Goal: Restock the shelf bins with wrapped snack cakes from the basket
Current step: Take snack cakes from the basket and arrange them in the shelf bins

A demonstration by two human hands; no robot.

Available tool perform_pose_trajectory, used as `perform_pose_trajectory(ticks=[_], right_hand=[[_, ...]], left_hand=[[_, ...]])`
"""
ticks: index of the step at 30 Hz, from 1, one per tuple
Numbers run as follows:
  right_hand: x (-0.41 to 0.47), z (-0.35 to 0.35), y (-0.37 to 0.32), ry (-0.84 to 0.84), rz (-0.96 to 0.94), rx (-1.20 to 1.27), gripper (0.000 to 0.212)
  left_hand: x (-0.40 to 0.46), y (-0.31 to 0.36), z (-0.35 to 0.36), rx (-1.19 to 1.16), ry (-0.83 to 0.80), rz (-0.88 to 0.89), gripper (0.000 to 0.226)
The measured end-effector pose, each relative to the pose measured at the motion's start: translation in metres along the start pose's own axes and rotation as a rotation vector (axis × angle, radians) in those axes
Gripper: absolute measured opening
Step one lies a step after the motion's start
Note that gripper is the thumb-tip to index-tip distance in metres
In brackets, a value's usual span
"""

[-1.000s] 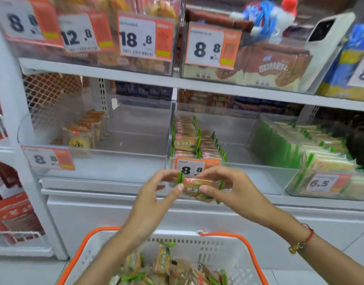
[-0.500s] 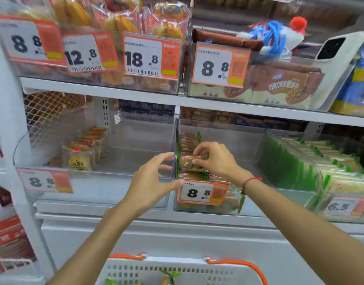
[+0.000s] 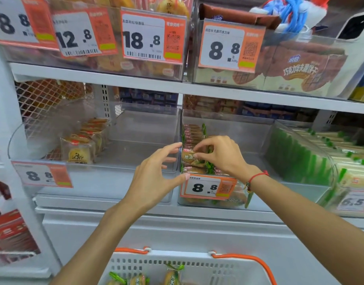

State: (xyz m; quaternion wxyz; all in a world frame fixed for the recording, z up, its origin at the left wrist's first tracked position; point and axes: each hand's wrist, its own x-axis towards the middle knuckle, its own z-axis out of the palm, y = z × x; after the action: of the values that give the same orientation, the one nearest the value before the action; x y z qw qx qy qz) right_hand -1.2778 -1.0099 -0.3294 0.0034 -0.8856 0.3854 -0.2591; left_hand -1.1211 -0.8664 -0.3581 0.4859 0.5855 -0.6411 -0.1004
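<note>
While a second ago both hands held the wrapped snack cake low in front of the price tag, I now see the right hand (image 3: pixel 220 155) up inside the clear middle bin (image 3: pixel 249 128), its grip pinched on that cake (image 3: pixel 194 158) between thumb and fingertips and setting it at the front of the row of like cakes (image 3: pixel 192 133) standing along the bin's left wall. The left hand (image 3: pixel 154 177) has let go; its grip is loose, fingers spread and holding nothing, hovering just outside the bin's left front corner beside the orange 8.8 price tag (image 3: pixel 207 187).

I judge this to mean the cake is as good as placed: it sits in the bin, touching the row, and only the release remains. The white basket with orange handles (image 3: pixel 197 266) at the lower edge shows more green-tied cakes (image 3: pixel 173 275), so the restocking is far from finished, and much of the bin's floor to the right of the row looks bare.
</note>
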Motion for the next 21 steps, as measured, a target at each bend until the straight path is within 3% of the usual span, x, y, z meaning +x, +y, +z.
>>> perform_pose_trajectory(ticks=[10, 14, 18, 21], right_hand=[[0.007, -0.025, -0.009, -0.306, -0.124, -0.195, 0.033], [-0.013, -0.039, -0.01, -0.154, -0.088, -0.149, 0.043], [-0.058, -0.052, -0.02, 0.097, -0.076, 0.076, 0.029], [-0.1, -0.049, -0.028, 0.182, -0.111, 0.206, 0.02]], left_hand=[[0.001, 0.003, -0.003, 0.009, -0.039, -0.03, 0.071], [-0.004, 0.007, 0.0, 0.028, 0.003, -0.022, 0.069], [-0.022, 0.013, 0.004, 0.114, 0.161, 0.072, 0.06], [-0.048, 0.015, 0.007, 0.13, 0.228, 0.124, 0.046]])
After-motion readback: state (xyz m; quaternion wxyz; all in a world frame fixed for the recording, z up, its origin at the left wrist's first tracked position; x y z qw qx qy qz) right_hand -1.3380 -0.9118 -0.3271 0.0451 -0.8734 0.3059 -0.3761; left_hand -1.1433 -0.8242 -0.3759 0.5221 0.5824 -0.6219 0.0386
